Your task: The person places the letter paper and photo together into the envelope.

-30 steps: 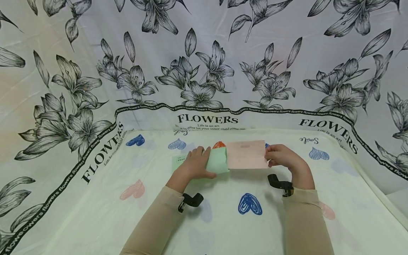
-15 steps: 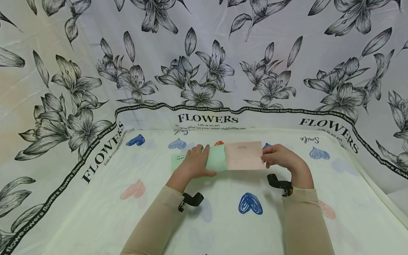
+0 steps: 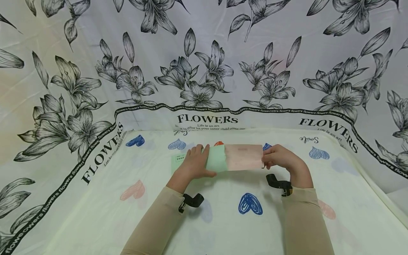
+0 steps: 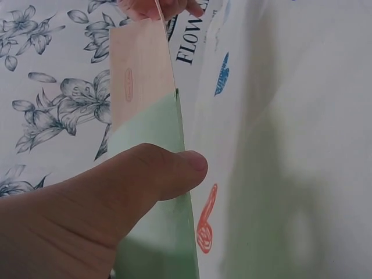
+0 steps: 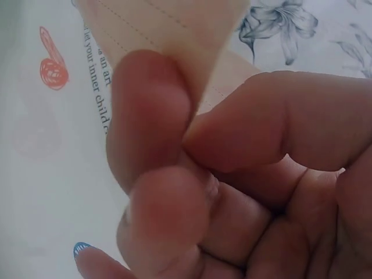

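A pale green envelope point(image 3: 217, 158) with small printed marks at its left end lies across the middle of the head view. My left hand point(image 3: 193, 163) grips it from above; in the left wrist view the thumb point(image 4: 168, 174) lies over its near edge. A pink sheet of letter paper point(image 3: 243, 157) sticks out of the envelope's right end, its left part hidden inside. My right hand point(image 3: 282, 158) pinches the sheet's right edge between thumb and fingers. Dotted lines show on the letter paper point(image 5: 160, 20) in the right wrist view.
A white cloth point(image 3: 220, 226) printed with hearts covers the table. Behind it hangs a curtain point(image 3: 204, 71) with black flower drawings. Black camera mounts sit on both wrists.
My right hand has moved slightly left with the pink letter paper, and less of it shows outside the envelope. Its far edge has dipped a little. The left hand stays nearly still.
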Motion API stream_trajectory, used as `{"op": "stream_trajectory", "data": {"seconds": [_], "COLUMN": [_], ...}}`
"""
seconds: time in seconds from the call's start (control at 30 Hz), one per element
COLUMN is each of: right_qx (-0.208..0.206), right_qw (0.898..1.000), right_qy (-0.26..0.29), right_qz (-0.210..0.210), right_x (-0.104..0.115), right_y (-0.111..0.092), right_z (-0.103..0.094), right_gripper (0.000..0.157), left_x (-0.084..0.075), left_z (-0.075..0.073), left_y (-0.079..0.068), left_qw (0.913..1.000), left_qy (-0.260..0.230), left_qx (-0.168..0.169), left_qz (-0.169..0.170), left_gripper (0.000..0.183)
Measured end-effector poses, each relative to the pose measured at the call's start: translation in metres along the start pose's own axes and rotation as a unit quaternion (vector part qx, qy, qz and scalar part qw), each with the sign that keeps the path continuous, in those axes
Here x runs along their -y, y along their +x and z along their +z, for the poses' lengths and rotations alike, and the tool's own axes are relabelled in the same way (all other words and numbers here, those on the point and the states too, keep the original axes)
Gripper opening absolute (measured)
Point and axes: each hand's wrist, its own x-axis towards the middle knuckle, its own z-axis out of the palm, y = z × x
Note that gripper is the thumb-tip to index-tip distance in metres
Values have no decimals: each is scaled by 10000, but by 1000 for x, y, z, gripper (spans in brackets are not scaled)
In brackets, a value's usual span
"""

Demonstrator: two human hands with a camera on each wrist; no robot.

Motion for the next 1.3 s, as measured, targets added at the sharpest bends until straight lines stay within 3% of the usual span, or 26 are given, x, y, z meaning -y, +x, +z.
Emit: {"op": "stream_trajectory", "data": {"seconds": [0.3, 0.63, 0.77, 1.0, 1.3], "right_qx": [84, 129, 184, -56, -340], "right_qw": [9998, 9999, 9996, 9989, 9991], "right_qy": [180, 61, -17, -155, -142], "right_qz": [-31, 94, 208, 437, 228], "right_x": [-5, -4, -6, -7, 4], "right_y": [3, 5, 5, 2, -3], "right_z": [-1, 0, 0, -5, -3], "right_gripper": [20, 18, 17, 43, 44], "left_x": [-1, -4, -4, -1, -1], "left_z": [0, 2, 2, 2, 3], "left_y": [1, 2, 1, 1, 2], "left_qw": [9999, 9986, 9988, 9991, 9990], "left_qy": [63, 102, 52, 78, -14], "left_qx": [-83, -107, -97, -107, -98], "left_qz": [136, 498, 473, 403, 425], "left_gripper": [119, 115, 114, 115, 114]}}
